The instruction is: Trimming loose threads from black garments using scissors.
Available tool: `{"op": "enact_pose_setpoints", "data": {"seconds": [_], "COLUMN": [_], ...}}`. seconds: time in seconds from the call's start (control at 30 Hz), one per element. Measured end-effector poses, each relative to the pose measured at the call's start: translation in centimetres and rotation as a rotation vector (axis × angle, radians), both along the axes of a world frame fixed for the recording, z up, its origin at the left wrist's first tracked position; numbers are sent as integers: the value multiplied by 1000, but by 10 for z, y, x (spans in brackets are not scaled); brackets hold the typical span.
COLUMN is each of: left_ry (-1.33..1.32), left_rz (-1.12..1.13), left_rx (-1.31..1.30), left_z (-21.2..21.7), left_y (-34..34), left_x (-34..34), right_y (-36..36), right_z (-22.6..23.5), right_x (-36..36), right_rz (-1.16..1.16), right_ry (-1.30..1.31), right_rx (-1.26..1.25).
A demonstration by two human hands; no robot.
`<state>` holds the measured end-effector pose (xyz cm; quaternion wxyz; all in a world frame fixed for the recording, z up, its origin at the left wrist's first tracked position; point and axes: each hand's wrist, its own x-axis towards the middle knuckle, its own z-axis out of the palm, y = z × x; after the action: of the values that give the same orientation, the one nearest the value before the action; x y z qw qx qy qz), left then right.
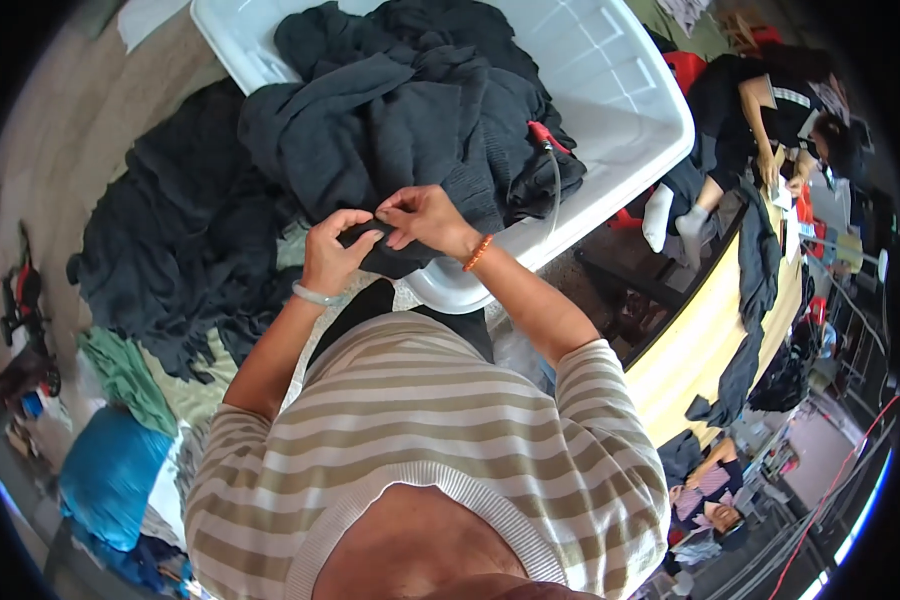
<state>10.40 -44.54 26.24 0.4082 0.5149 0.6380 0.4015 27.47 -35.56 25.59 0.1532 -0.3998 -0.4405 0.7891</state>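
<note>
Side by side at the near edge of a dark knit garment, my left hand and my right hand both hold its cloth between pinched fingertips. The fingertips nearly meet, and whatever small detail lies between them cannot be made out. That cloth hangs over the near side of a large white plastic tub. Behind my hands, a heap of dark knitwear fills much of the tub. Beyond my right hand, a small red-handled item with a pale cord rests on the heap.
More dark knitwear lies piled on the left. Nearer are a green cloth and a stuffed blue bag. On the right stands a light wooden table with dark cloth along it. A seated person works beyond it; another person is at the lower right.
</note>
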Motion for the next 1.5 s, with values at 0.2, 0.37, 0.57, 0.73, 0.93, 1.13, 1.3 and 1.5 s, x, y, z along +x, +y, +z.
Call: {"op": "enact_pose_setpoints", "data": {"seconds": [0.2,0.37,0.57,0.73,0.93,1.13,1.3,1.5], "left_ry": [17,-89,54,32,149,124,-53,83], "left_rz": [-135,-177,-303,-297,-336,-310,-441,-381], "left_rx": [78,19,86,241,232,188,127,264], "left_z": [-4,-21,-2,2,2,0,10,21], "left_y": [11,10,21,28,37,35,22,19], "left_x": [-5,-22,-18,-21,-22,-38,-48,-46], "right_y": [-4,-9,-13,-12,-17,-17,-20,-20], "right_z": [11,0,-2,6,4,5,-3,13], "right_x": [4,-1,-6,-5,0,-5,-7,-5], "right_rz": [-80,-146,-236,-276,-314,-293,-198,-206], "right_ry": [7,101,108,169,204,240,280,228], "right_rx": [-7,-43,-56,-194,-266,-388,-538,-465]}}
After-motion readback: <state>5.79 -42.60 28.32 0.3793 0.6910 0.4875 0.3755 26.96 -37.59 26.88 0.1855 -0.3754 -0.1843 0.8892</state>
